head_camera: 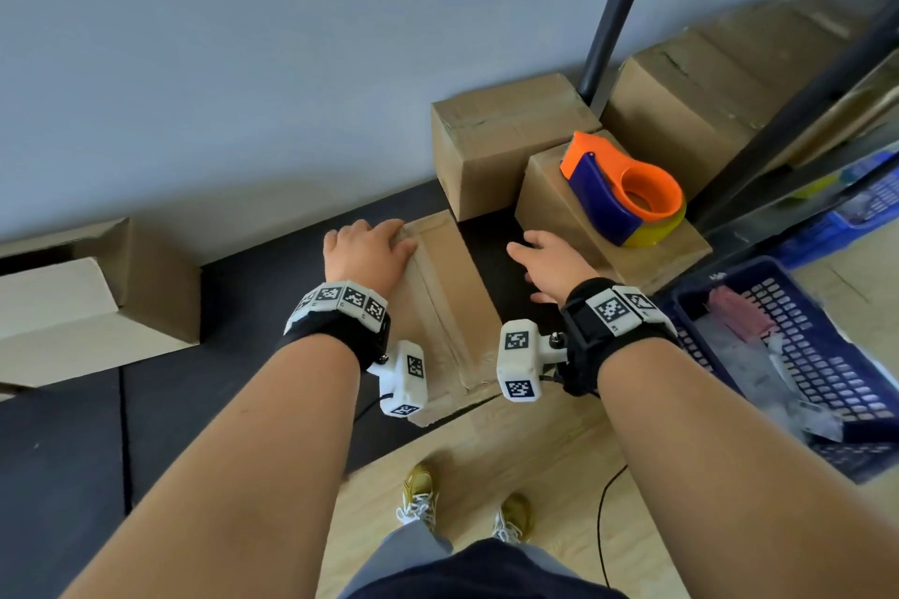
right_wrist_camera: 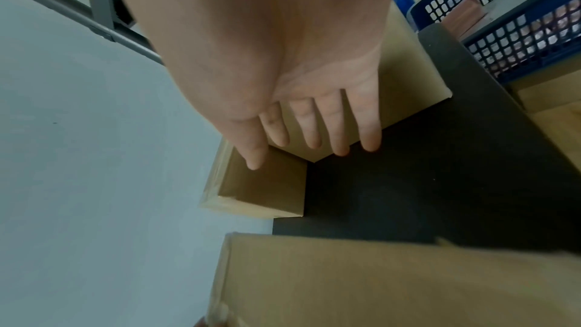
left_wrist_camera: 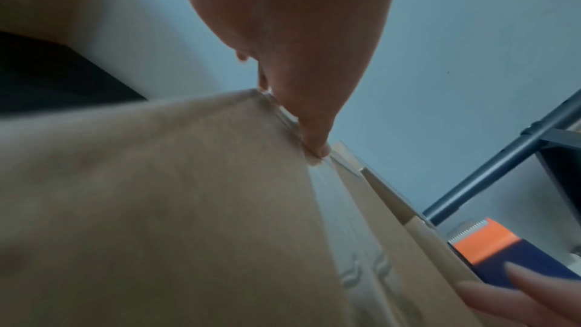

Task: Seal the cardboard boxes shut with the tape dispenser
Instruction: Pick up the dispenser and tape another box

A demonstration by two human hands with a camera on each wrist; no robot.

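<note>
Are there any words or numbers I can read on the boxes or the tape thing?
None can be read.
Wrist bands: black-and-white square code patterns, no letters.
Blue basket: a tiny pale mark on its rim, too blurred to read.
Boxes and tape dispenser: no print seen.

The left hand presses flat on the far end of a taped cardboard box on the floor. The right hand hovers spread beside it, near the orange-and-blue tape dispenser resting on another box.
</note>
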